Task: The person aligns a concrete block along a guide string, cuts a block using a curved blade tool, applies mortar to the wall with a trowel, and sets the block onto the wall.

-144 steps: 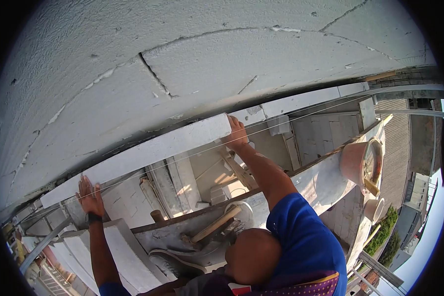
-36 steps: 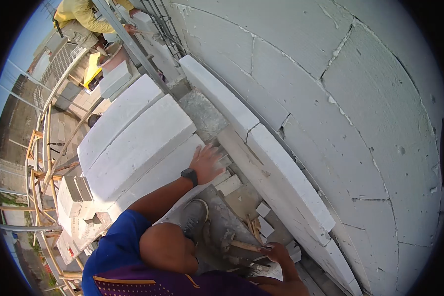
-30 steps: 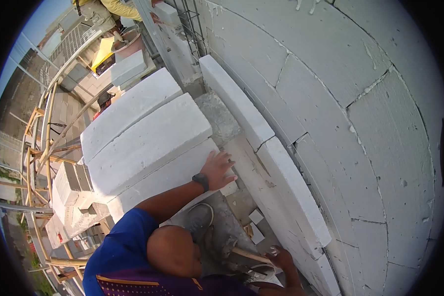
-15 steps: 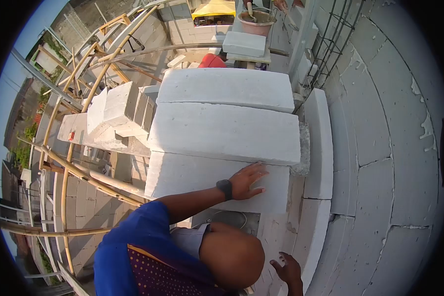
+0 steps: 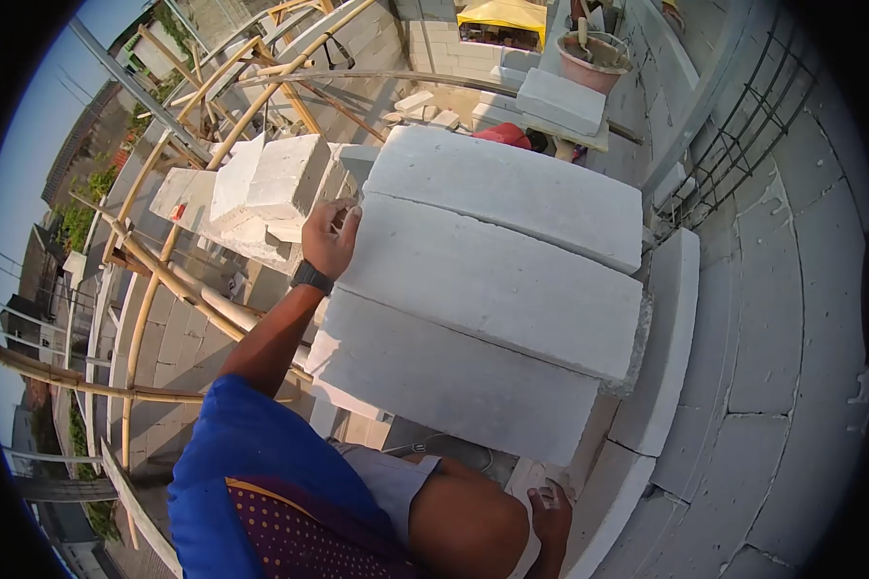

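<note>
Three long white blocks lie side by side: a far block (image 5: pixel 512 188), a middle block (image 5: pixel 492 275) and a near block (image 5: pixel 454 372). My left hand (image 5: pixel 330 239), with a dark watch on its wrist, is at the left end of the middle block, fingers loosely curled and thumb apart. Whether it presses on the block is hard to tell. Low on the right, my right hand (image 5: pixel 550 511) is just below the near block's right corner, beside the wall's lower course (image 5: pixel 661 347). Its fingers are bent and slightly apart, with nothing visible in them.
A stack of cut blocks (image 5: pixel 275 183) stands on a board at left, by bamboo poles (image 5: pixel 159 289). Behind are a mortar bucket (image 5: pixel 592 63) and another block (image 5: pixel 562 101). Steel reinforcement (image 5: pixel 753 125) and a block wall (image 5: pixel 772 338) rise at right.
The view has turned from the wall toward the blocks. My left hand has moved from the near block's top to the middle block's left end. My right hand remains low by the wall.
</note>
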`<move>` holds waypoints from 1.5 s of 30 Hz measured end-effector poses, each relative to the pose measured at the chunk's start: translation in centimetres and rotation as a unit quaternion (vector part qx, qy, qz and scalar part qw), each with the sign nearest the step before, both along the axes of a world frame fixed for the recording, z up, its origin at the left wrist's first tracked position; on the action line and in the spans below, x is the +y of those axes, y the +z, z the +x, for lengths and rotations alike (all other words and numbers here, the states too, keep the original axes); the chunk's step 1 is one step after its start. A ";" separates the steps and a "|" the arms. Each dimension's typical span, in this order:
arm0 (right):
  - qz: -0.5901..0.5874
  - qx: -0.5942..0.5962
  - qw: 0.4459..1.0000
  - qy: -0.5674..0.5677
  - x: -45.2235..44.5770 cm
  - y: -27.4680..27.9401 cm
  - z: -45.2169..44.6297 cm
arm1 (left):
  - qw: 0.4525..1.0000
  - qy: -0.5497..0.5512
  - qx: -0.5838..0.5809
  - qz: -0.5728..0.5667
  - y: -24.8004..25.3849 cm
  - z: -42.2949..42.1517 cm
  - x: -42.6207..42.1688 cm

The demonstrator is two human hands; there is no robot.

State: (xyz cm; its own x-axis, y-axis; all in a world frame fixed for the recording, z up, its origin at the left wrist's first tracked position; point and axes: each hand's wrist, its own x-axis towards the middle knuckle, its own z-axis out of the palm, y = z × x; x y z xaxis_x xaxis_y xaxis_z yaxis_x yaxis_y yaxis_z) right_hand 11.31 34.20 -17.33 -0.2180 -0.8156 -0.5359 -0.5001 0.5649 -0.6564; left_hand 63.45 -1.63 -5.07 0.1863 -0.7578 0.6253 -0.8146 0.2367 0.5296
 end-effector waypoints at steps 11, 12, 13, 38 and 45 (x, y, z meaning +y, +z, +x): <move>-0.034 -0.046 0.998 -0.039 -1.7 -0.5 -0.5 | 0.837 0.390 0.353 0.151 -7.0 24.8 -6.9; -0.042 -0.048 0.997 -0.043 -2.1 -0.6 -1.2 | 0.825 0.405 0.370 0.135 -7.1 24.4 -6.7; -0.050 -0.049 0.996 -0.050 -2.4 -1.0 -1.8 | 0.821 0.400 0.386 0.128 -7.0 23.9 -6.6; -0.062 0.061 0.994 -0.062 -0.4 1.1 -4.9 | 0.780 -0.005 0.612 0.131 2.3 9.0 -5.7; -0.096 0.064 0.993 -0.039 -3.5 2.7 -3.9 | 0.745 -0.005 0.623 0.238 2.5 -5.2 -11.1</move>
State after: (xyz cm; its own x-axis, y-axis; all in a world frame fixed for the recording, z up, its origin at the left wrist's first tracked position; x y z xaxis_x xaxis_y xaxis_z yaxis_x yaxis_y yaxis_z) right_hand 7.42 30.75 -14.59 -0.3403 -0.8781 -0.3364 -0.5459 0.4758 -0.6896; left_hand 58.24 -12.70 -2.53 0.3896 -0.8442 -0.3683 0.3794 -0.2172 0.8994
